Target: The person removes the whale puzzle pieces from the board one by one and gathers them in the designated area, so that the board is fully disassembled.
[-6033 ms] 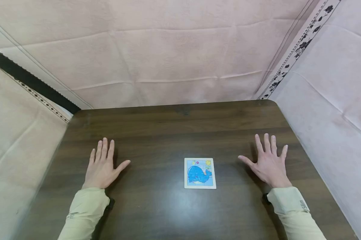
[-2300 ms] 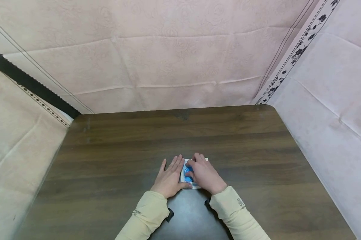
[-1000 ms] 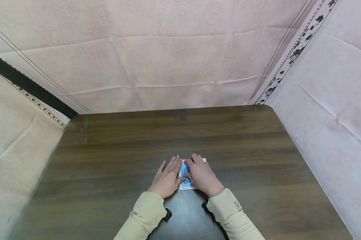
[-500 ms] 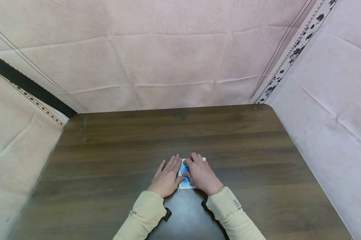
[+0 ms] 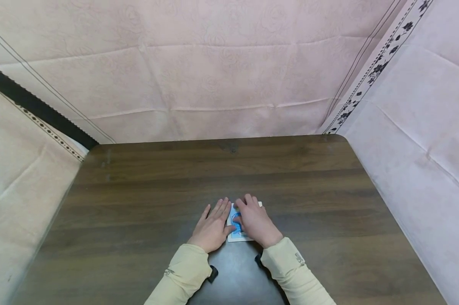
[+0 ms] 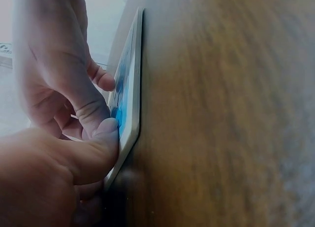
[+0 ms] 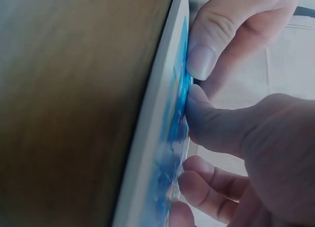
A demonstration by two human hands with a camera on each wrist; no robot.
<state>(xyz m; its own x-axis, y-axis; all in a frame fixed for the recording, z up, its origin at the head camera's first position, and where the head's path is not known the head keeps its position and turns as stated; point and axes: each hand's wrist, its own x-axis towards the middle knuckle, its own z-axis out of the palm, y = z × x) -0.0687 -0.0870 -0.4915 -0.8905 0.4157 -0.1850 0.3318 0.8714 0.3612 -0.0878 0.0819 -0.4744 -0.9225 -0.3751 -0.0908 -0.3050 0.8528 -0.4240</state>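
Note:
A square jigsaw puzzle [image 5: 235, 235] with a blue picture lies flat in a pale frame on the table. My left hand [image 5: 211, 228] rests along its left side, fingers straight, with the thumb on its lower left part. Over the right portion bends my right hand [image 5: 257, 222], covering much of the picture. In the right wrist view, my right thumb [image 7: 216, 121] touches the puzzle's face close to the left thumb [image 7: 203, 59]. The right fingertips [image 7: 193, 182] meet the face a little apart from that thumb. Whether they pinch a single piece is hidden.
The brown wooden table [image 5: 157, 190] extends around both arms, with rounded far corners. Pale cloth [image 5: 214, 84] hangs behind the far edge. More cloth [image 5: 424, 135] drops along the right side, and cloth [image 5: 27, 178] borders the left.
Six seconds ago both hands lay spread on the table, apart from the puzzle. Both have since come to it. Over the last second only slight shifts of the right fingers and thumb show.

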